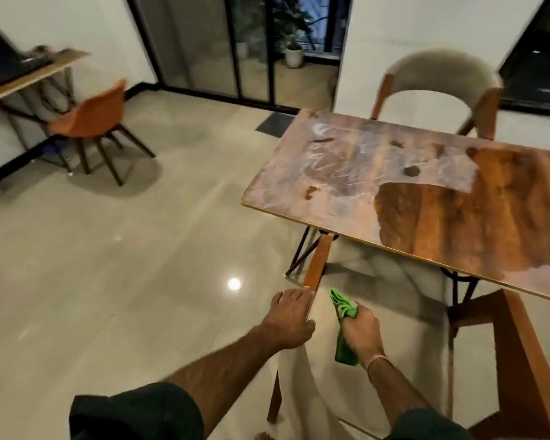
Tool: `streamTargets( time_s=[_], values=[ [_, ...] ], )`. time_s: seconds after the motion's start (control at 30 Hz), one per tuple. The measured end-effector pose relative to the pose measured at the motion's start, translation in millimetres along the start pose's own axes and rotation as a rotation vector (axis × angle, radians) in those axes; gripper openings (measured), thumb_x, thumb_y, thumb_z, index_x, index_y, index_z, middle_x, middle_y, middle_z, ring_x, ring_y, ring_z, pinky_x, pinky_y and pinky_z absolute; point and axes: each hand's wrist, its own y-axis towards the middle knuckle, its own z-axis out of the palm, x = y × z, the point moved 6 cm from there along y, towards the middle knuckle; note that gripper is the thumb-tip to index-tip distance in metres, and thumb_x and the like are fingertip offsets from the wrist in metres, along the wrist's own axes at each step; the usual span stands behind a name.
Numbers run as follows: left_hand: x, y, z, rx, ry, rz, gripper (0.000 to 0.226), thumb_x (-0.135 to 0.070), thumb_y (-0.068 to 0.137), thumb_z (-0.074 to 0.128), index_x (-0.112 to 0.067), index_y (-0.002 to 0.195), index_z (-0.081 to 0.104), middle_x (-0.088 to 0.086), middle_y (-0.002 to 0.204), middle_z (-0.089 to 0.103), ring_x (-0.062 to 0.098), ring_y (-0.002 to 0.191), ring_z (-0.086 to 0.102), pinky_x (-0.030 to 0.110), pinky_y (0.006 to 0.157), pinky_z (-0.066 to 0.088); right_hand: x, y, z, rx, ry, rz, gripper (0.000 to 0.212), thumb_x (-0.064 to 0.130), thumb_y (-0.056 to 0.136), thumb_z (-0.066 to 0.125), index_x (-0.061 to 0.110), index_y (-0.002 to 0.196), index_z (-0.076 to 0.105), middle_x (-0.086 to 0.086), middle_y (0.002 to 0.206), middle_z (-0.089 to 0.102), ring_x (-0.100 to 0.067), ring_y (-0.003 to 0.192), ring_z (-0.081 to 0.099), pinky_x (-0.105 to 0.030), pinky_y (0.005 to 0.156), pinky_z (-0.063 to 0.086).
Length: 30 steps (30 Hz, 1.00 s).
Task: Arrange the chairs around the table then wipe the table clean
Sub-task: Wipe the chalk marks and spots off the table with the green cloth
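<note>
A person's left hand (pixel 291 315) grips the top edge of the near chair (pixel 394 328), fingers (pixel 308 323) curled over its beige backrest, while the right hand (pixel 361 328) holds a bunched green cloth (pixel 343 308) in a closed fist just beside it. The near chair stands tucked at the front edge of the wooden desk (pixel 458 217), whose left half carries white smears (pixel 337 166). A 2nd beige chair (pixel 438 74) sits at the far side. An orange chair (pixel 92 119) stands well apart, by the wall.
</note>
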Motion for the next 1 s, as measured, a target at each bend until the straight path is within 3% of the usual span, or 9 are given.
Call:
streamTargets(
  time_s=[0.1, 0.37, 0.53, 0.73, 0.87, 1.0],
  values=[
    [-4.2, 34.9, 1.0, 0.071, 0.039, 0.060, 0.070, -0.033, 0.096, 0.054, -0.020, 0.157, 0.024, 0.003, 0.166, 0.021, 0.023, 0.152, 0.018, 0.041, 0.124, 0.011, -1.3, 14.6, -9.0, -0.038, 0.045, 0.059, 0.025, 0.010, 0.094, 0.050, 0.014, 0.107, 0.071, -0.012, 0.107, 0.072, -0.034, 0.095, 0.063, -0.032, 0.077, 0.046],
    [-13.7, 142.7, -22.7, 0.198, 0.146, 0.282, 0.072, -0.035, 0.095, 0.058, -0.022, 0.158, 0.025, 0.002, 0.166, 0.021, 0.024, 0.153, 0.016, 0.043, 0.124, 0.013, 17.1, 65.6, -13.0, -0.143, 0.101, 0.184, 0.015, 0.014, 0.094, 0.054, 0.014, 0.092, 0.069, -0.016, 0.100, 0.072, -0.037, 0.093, 0.063, -0.037, 0.080, 0.049],
    [-3.7, 218.4, -56.4, 0.263, 0.193, 0.417, 0.074, -0.034, 0.092, 0.059, -0.019, 0.158, 0.026, 0.004, 0.166, 0.022, 0.023, 0.153, 0.016, 0.043, 0.124, 0.014, 47.5, 119.6, -2.3, -0.228, 0.087, 0.293, 0.019, 0.011, 0.093, 0.054, 0.005, 0.101, 0.071, -0.018, 0.103, 0.072, -0.036, 0.097, 0.064, -0.034, 0.077, 0.047],
    [6.5, 288.9, -116.3, 0.304, 0.225, 0.545, 0.069, -0.034, 0.095, 0.057, -0.014, 0.155, 0.029, 0.009, 0.161, 0.031, 0.028, 0.148, 0.025, 0.043, 0.119, 0.020, 108.6, 174.4, -4.3, -0.280, 0.000, 0.366, 0.025, 0.008, 0.090, 0.051, 0.006, 0.107, 0.069, -0.020, 0.107, 0.070, -0.040, 0.103, 0.062, -0.041, 0.085, 0.048],
    [10.5, 328.0, -141.2, 0.322, 0.239, 0.599, 0.074, -0.033, 0.092, 0.060, -0.013, 0.156, 0.027, 0.010, 0.161, 0.031, 0.029, 0.148, 0.025, 0.044, 0.120, 0.019, 138.8, 201.3, -8.1, -0.321, -0.031, 0.381, 0.026, 0.009, 0.091, 0.052, 0.007, 0.111, 0.068, -0.020, 0.109, 0.070, -0.040, 0.106, 0.061, -0.038, 0.083, 0.047],
    [12.8, 358.3, -161.5, 0.319, 0.230, 0.619, 0.075, -0.032, 0.092, 0.060, -0.013, 0.156, 0.026, 0.010, 0.162, 0.028, 0.028, 0.149, 0.023, 0.045, 0.122, 0.017, 150.9, 234.0, -10.9, -0.346, -0.021, 0.376, 0.029, 0.004, 0.087, 0.051, 0.014, 0.108, 0.069, -0.014, 0.103, 0.071, -0.032, 0.093, 0.065, -0.036, 0.081, 0.051]
  ],
)
